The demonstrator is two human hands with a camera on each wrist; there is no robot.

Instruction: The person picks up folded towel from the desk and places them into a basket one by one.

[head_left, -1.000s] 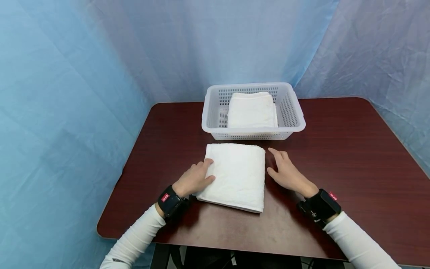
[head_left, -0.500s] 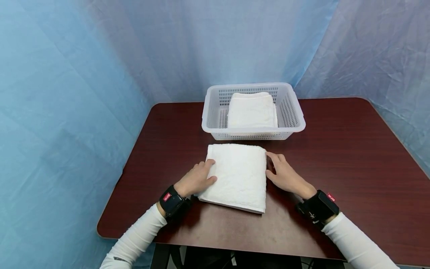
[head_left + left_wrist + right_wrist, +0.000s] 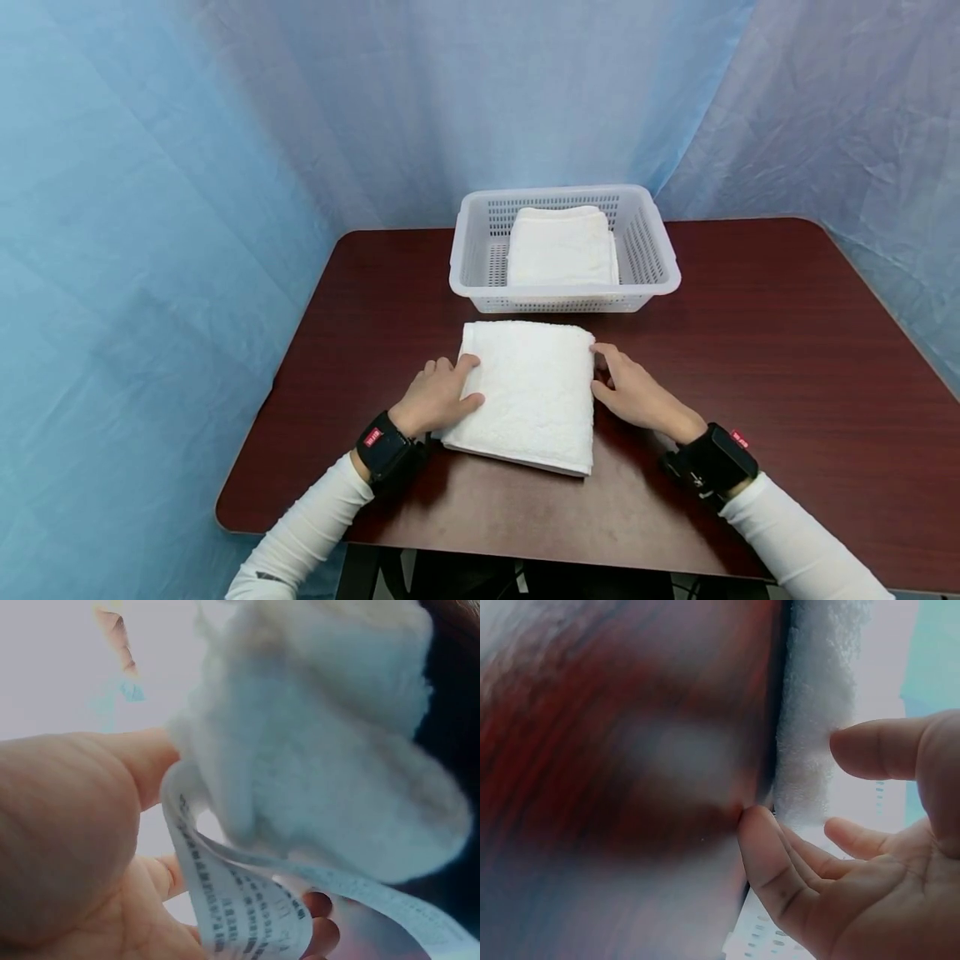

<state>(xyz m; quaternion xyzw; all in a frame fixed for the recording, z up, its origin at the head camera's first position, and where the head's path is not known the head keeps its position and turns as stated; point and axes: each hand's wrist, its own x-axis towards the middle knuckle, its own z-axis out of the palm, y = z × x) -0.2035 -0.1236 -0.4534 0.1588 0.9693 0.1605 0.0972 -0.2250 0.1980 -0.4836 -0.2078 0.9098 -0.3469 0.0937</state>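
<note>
A folded white towel (image 3: 525,392) lies on the table in front of the basket. At its left edge my left hand (image 3: 435,396) rests, thumb and index finger over the top face, the other fingers partly hidden. In the left wrist view a printed care label (image 3: 247,900) loops out from the towel's folded edge (image 3: 315,765), beside the palm. On the opposite side my right hand (image 3: 637,387) touches the towel's right edge with loosely bent fingers. In the right wrist view its index fingertip meets the table by the towel's side (image 3: 810,712), the thumb close to the pile.
Behind the towel stands a white perforated plastic basket (image 3: 566,292), holding another folded white towel (image 3: 562,250). The dark reddish-brown table (image 3: 787,358) extends on both sides. Its front edge runs below the hands, and blue curtains (image 3: 487,100) hang behind it.
The right hand has come in leftward from a small gap to touch the towel's right edge. The towel and left hand have shifted slightly right. The basket stays in place.
</note>
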